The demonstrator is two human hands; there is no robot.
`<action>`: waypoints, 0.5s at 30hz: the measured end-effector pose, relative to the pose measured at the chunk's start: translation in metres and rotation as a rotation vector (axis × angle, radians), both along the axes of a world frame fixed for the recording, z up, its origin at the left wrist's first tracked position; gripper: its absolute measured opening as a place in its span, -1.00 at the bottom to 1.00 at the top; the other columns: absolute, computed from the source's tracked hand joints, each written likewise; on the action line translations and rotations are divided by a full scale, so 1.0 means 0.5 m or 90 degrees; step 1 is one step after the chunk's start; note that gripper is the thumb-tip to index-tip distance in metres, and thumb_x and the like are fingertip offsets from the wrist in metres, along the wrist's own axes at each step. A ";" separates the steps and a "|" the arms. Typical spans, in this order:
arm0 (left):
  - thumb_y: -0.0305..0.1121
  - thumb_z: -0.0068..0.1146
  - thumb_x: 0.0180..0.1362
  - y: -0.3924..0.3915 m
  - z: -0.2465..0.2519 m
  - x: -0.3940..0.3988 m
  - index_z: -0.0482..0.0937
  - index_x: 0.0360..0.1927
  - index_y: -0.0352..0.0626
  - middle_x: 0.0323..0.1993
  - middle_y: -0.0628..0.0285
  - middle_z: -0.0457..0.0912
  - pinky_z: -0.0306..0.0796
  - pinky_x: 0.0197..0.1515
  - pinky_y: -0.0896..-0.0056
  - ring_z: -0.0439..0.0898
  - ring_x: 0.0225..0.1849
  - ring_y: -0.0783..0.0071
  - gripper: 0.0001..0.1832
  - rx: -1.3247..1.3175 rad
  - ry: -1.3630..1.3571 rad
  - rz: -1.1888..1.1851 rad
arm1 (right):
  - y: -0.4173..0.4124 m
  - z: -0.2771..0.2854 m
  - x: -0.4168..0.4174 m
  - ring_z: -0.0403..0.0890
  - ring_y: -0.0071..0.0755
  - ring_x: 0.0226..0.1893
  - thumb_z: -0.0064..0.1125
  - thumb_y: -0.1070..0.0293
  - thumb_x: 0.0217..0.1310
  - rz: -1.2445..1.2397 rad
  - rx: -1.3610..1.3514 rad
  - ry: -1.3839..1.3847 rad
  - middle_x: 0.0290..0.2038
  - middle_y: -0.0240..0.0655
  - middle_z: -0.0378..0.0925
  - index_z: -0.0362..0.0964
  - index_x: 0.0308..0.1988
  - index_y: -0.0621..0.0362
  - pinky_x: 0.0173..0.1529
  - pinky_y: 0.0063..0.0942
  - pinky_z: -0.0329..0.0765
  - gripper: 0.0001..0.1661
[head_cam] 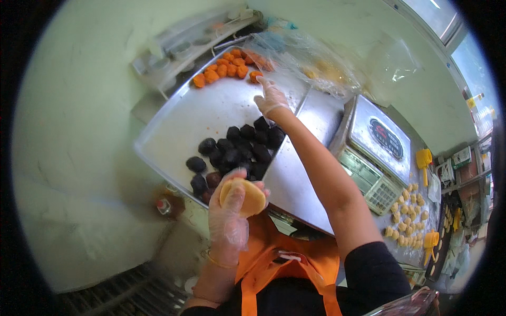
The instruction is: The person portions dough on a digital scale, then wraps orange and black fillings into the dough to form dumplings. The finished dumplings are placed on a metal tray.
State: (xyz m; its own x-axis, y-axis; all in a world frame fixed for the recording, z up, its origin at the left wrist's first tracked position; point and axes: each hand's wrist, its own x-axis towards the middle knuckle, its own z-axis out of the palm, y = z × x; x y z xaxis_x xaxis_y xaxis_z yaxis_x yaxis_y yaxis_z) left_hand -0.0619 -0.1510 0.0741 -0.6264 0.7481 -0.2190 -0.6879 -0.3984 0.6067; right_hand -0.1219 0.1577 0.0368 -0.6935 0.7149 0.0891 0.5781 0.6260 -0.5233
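My left hand (236,207), in a clear plastic glove, holds a flattened round of pale dough (243,197) with the thumb across it. My right hand (272,94), gloved too, reaches over the metal tray (170,134). Its fingers are apart beside an orange filling ball (255,76), and whether they touch it I cannot tell. Several more orange balls (222,71) lie at the tray's far end. A heap of black balls (241,148) lies at the near end, with a brown ball (214,179) among them.
Right of the tray stands a digital scale (379,134). Beyond it, several small dough pieces (409,217) lie on a floured surface near two yellow-orange plastic scoops (423,162). Clear plastic bags (332,71) sit behind the tray. A cluttered shelf (197,51) runs along the left wall.
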 end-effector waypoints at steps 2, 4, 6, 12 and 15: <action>-0.34 0.26 0.34 -0.003 0.007 -0.015 0.59 -0.07 -0.22 -0.21 0.00 0.71 0.67 -0.08 0.16 0.71 -0.19 0.19 -0.80 -0.041 0.018 0.047 | 0.112 -0.084 -0.074 0.36 0.17 0.37 0.06 0.34 0.29 0.034 0.125 0.016 0.39 0.04 0.29 0.16 0.44 0.03 0.43 -0.17 0.33 -0.26; -0.25 0.27 0.34 -0.019 -0.007 -0.037 0.55 -0.02 -0.20 -0.21 0.04 0.67 0.66 -0.14 0.20 0.69 -0.25 0.22 -0.71 -0.088 0.075 0.068 | 0.162 -0.117 -0.138 0.36 0.14 0.38 0.02 0.36 0.30 0.058 0.204 0.027 0.38 -0.04 0.34 0.18 0.42 0.01 0.41 -0.16 0.36 -0.29; -0.23 0.23 0.36 -0.037 -0.018 -0.058 0.53 -0.01 -0.22 -0.23 0.07 0.65 0.64 -0.13 0.22 0.67 -0.24 0.27 -0.70 -0.114 0.093 0.068 | 0.180 -0.116 -0.167 0.41 0.10 0.34 0.01 0.33 0.32 0.042 0.183 -0.072 0.32 -0.07 0.42 0.27 0.36 -0.01 0.36 -0.15 0.41 -0.39; -0.18 0.16 0.42 0.007 -0.033 -0.086 0.45 0.19 -0.39 0.04 -0.11 0.61 0.56 0.18 0.08 0.64 0.09 0.08 -0.51 -0.115 0.081 0.127 | 0.208 -0.089 -0.171 0.68 0.03 0.02 0.29 0.23 0.24 -0.091 0.102 -0.101 0.01 -0.11 0.66 0.48 0.12 -0.03 0.16 -0.17 0.59 -0.55; -0.09 0.05 0.47 0.023 -0.037 -0.088 0.39 0.28 -0.43 0.18 -0.17 0.55 0.42 0.35 0.01 0.55 0.24 0.01 -0.42 -0.018 0.034 0.098 | 0.126 -0.062 -0.083 0.68 -0.19 -0.03 0.38 0.23 0.24 -0.024 -0.391 0.286 -0.06 -0.18 0.65 0.38 0.15 0.08 0.13 -0.31 0.59 -0.46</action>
